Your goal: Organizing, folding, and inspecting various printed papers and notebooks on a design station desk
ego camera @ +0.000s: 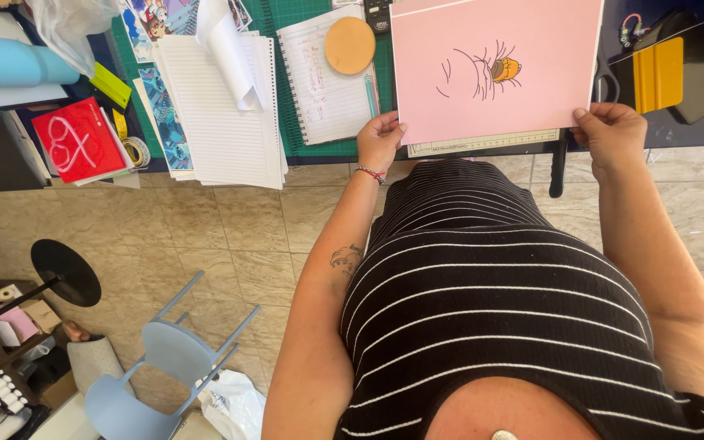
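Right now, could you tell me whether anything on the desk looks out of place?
The top sheet of the lined paper stack curls up instead of lying flat. The pink sheet in both hands looks undamaged.

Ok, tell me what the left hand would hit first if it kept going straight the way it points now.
The left hand grips the pink sheet at its lower corner and points up across the desk. Going straight on, it would likely meet the spiral notebook with the round orange disc first; depth is unclear.
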